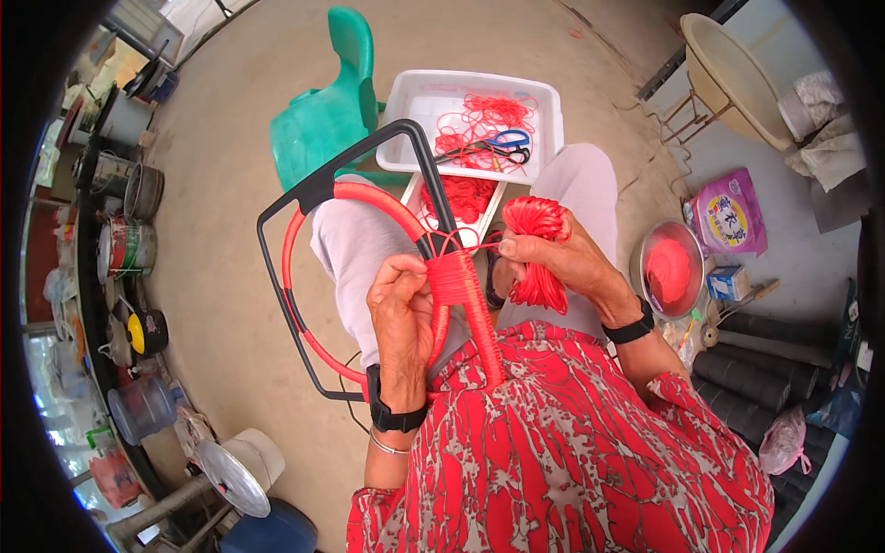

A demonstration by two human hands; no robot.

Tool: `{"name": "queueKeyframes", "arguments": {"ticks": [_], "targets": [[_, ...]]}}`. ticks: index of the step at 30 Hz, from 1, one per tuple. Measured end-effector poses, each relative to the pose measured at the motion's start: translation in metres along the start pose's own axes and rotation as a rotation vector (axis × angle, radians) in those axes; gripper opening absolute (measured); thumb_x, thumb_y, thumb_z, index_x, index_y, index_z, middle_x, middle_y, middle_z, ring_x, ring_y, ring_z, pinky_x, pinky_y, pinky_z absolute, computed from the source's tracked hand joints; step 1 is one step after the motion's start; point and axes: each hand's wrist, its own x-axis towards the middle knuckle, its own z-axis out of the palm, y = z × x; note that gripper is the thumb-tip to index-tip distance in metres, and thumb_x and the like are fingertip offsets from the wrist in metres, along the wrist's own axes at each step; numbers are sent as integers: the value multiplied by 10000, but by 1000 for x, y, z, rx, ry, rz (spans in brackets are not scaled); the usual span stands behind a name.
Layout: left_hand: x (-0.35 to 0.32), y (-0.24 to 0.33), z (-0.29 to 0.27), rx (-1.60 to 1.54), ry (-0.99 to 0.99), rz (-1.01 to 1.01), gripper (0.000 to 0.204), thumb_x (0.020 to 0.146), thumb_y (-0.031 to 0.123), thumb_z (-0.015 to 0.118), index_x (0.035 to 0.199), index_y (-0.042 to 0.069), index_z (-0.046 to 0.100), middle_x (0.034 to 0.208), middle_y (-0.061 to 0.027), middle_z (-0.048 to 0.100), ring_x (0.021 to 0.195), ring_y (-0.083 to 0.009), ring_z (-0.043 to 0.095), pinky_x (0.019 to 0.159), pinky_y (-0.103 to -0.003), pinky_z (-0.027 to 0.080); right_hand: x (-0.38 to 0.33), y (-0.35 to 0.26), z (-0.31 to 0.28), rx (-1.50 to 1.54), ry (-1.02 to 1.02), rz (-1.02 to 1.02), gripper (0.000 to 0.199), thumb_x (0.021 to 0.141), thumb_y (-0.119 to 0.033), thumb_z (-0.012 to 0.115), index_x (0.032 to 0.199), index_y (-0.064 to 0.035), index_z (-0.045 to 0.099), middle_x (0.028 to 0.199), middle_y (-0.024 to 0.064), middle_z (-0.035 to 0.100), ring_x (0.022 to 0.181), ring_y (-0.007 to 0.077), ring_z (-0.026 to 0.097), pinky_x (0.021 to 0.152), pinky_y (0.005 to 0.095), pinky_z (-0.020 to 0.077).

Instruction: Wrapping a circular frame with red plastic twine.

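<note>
My left hand (403, 300) pinches the red-wrapped part (456, 281) of a black metal frame (304, 198) that lies across my lap. A red ring (304, 332) is bound to the frame. My right hand (553, 253) holds a bundle of red cord (535, 221) just right of the wrapped part, with a strand stretched between them. Both wrists wear black bands.
A white tray (544, 101) ahead of my knees holds loose red cord and blue-handled scissors (502, 145). A green plastic chair (323, 111) stands to its left. A metal bowl with red cord (670, 267), a purple bag (728, 212) and dark rolls (765, 369) lie to the right. Pots and jars line the left side.
</note>
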Motion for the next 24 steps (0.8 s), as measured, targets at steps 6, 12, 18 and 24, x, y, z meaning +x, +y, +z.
{"name": "queueKeyframes", "arguments": {"ticks": [6, 12, 18, 24], "targets": [[-5, 8, 29, 29, 12, 35, 145, 840, -70, 530, 965, 4, 532, 935, -108, 624, 780, -170, 646, 727, -276, 552, -6, -12, 3, 114, 93, -113, 156, 855, -181, 666, 839, -48, 587, 643, 5, 584, 585, 81, 562, 546, 243, 462], [-2, 3, 14, 32, -22, 15, 167, 851, -99, 533, 990, -6, 534, 899, -112, 648, 796, -156, 642, 735, -273, 546, -13, -27, 6, 35, 81, -144, 172, 858, -185, 657, 801, -45, 575, 643, 11, 576, 589, 90, 557, 561, 252, 464], [5, 2, 8, -44, 45, 10, 148, 861, -84, 530, 975, 9, 542, 828, -65, 621, 675, -126, 575, 674, -245, 526, -18, -28, 0, 51, 32, -179, 192, 872, -199, 641, 795, -37, 571, 671, 23, 584, 633, 108, 564, 618, 274, 472], [8, 3, 6, -135, 36, -82, 137, 867, -41, 524, 985, 28, 543, 856, -71, 624, 719, -140, 587, 693, -262, 515, -13, -24, 6, 70, 166, -312, 185, 880, -192, 608, 833, -15, 582, 842, 90, 639, 843, 151, 609, 786, 310, 491]]}}
